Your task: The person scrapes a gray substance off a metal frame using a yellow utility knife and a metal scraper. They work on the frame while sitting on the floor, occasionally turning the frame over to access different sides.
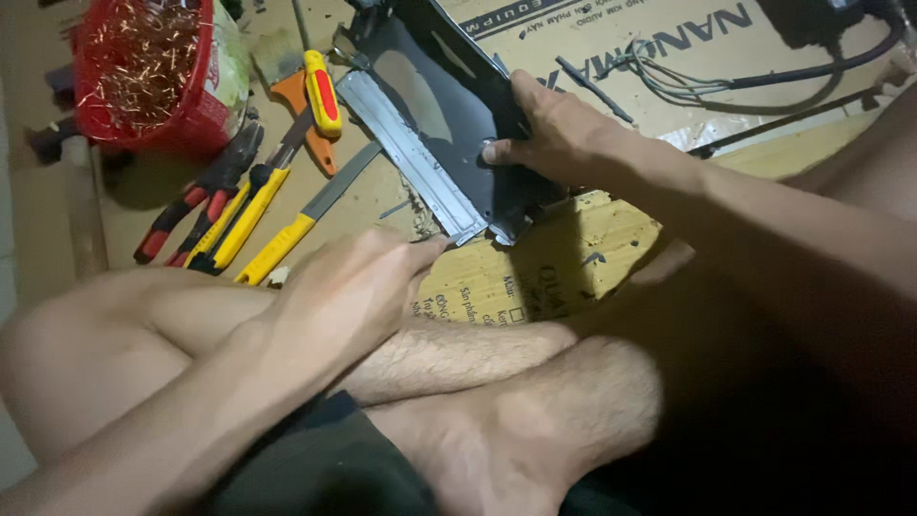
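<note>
Your right hand (559,134) is clamped on the black metal bracket (449,105), thumb pressed on its face, holding it tilted over the cardboard sheet (573,258) on the floor, just past your crossed legs; the bracket's bare steel edge strip (411,158) runs down to a sharp lower corner near your left hand (353,291), which is loosely curled, fingertips pinched toward that corner, can't tell if it's holding anything small. Risks as I judge them: that raw steel edge could cut your left fingers if the bracket slips or pivots, since it's held one-handed at the far side only; the corner could drop onto your bare shin; any small part pinched there would be easy to lose in the dim light and clutter. Counts: one bracket, two hands in view, one cardboard sheet under the work plus a bigger printed cardboard box (669,48) behind; to the left one pair of red-handled pliers (196,205), two yellow-handled tools (258,215) lying side by side, one yellow-and-red screwdriver (323,91), one red basket of copper wire scrap (143,67); one bundle of cables (688,86) top right
</note>
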